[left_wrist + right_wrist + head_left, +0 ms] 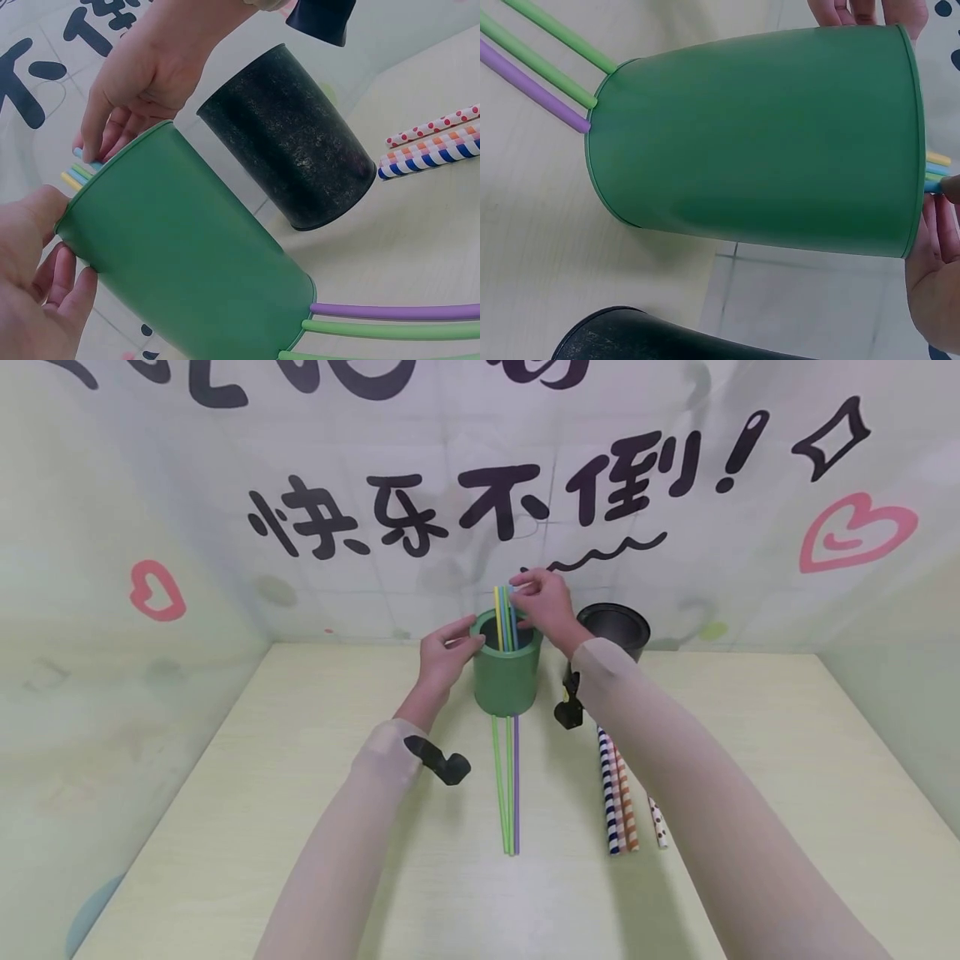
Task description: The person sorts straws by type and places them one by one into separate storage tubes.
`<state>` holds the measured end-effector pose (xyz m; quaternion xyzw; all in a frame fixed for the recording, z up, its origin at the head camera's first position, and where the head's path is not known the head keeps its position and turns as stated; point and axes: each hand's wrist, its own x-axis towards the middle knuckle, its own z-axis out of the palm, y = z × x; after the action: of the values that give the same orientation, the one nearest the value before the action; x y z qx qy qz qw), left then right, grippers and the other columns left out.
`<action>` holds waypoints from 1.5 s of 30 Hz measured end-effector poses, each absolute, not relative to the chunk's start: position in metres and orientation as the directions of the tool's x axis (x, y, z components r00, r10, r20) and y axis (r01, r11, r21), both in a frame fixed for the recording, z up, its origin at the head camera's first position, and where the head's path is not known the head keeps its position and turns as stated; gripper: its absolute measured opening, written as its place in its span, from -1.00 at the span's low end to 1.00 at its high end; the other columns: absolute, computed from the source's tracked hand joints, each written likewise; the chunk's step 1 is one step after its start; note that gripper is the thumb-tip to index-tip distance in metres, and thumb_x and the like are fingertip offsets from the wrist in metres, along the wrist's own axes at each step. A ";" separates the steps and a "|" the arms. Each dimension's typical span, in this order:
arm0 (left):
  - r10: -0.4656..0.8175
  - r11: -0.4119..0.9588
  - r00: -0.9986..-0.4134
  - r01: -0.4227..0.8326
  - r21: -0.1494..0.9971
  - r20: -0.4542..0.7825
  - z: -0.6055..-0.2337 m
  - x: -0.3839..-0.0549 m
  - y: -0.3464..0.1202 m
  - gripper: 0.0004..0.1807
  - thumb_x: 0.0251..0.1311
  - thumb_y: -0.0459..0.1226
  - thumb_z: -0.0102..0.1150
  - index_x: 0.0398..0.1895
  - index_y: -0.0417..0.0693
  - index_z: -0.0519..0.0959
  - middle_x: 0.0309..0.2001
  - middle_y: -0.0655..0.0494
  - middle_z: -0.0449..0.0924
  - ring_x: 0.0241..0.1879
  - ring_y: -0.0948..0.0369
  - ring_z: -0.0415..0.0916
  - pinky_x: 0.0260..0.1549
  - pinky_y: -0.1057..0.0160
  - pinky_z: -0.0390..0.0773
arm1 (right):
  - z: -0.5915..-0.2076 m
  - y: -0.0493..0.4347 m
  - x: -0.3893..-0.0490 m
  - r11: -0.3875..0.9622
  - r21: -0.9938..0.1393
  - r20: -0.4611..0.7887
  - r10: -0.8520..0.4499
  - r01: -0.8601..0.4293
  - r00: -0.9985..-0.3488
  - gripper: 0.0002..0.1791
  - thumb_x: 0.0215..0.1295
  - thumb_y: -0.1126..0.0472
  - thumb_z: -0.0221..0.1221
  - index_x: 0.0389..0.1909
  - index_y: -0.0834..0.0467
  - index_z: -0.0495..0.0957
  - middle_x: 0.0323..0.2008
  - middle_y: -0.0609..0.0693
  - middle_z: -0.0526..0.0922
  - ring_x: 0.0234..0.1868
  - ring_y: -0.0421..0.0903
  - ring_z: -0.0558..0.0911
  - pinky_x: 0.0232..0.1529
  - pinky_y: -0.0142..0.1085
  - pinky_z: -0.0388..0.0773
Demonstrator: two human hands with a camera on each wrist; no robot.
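Standing in one green cylindrical pot point(506, 687), gripped by left hand point(442, 665): four thin coloured straws point(507, 627), one blue pinched by right hand point(547, 603).

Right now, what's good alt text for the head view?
The right hand pinches a blue straw in a green cup while the left hand holds the cup. Three thin straws lie in front; a black cup stands right of it.

The green container point(757, 142) looks smooth and satiny, the black container point(292, 135) scuffed and speckled, the plain straws point(540, 64) smooth and plastic-like, the tabletop point(750, 760) pale, wood-like and softly shiny.
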<state>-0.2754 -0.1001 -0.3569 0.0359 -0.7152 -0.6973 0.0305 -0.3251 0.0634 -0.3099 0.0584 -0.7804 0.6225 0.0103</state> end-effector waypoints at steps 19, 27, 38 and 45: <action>-0.094 0.006 -0.996 -0.008 1.000 -0.007 -0.358 -0.276 -0.100 -0.56 0.09 -0.35 0.23 0.11 -0.06 0.50 0.05 0.02 0.48 -0.03 0.16 0.46 -0.11 0.39 0.55 | -0.304 0.061 -0.324 0.269 -0.961 0.033 -0.098 -0.058 -0.995 -0.70 0.24 0.34 0.01 0.00 0.23 0.47 -0.27 0.14 0.50 -0.28 -0.01 0.54 -0.35 -0.23 0.67; -0.101 0.013 -0.995 -0.015 1.000 -0.014 -0.358 -0.276 -0.100 -0.55 0.08 -0.34 0.24 0.10 -0.04 0.51 0.02 0.02 0.49 -0.04 0.17 0.46 -0.12 0.40 0.56 | -0.299 0.068 -0.313 0.236 -0.971 0.016 -0.125 -0.045 -0.992 -0.70 0.25 0.34 0.00 0.00 0.25 0.47 -0.23 0.13 0.49 -0.20 0.04 0.55 -0.32 -0.17 0.67; -0.104 0.017 -0.995 -0.011 1.000 -0.009 -0.358 -0.276 -0.100 -0.56 0.08 -0.34 0.25 0.09 -0.03 0.51 0.02 0.02 0.49 -0.04 0.17 0.46 -0.12 0.40 0.56 | -0.301 0.082 -0.279 0.235 -0.968 0.029 -0.225 -0.083 -0.974 -0.70 0.27 0.32 0.04 -0.01 0.34 0.48 -0.20 0.27 0.49 -0.23 0.02 0.52 -0.30 -0.15 0.66; -0.099 0.020 -0.995 -0.013 1.000 -0.011 -0.358 -0.275 -0.099 -0.55 0.09 -0.34 0.24 0.10 -0.03 0.50 0.02 0.03 0.50 -0.03 0.17 0.45 -0.11 0.40 0.55 | -0.316 0.095 -0.264 0.218 -0.975 -0.001 -0.228 -0.050 -0.974 -0.68 0.25 0.30 0.04 -0.02 0.37 0.46 -0.24 0.20 0.53 -0.19 0.05 0.55 -0.24 -0.02 0.63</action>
<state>-0.2754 -0.0988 -0.3575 0.0392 -0.7134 -0.6989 0.0307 -0.2637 0.0946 -0.3156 0.0897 -0.7770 0.6189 -0.0719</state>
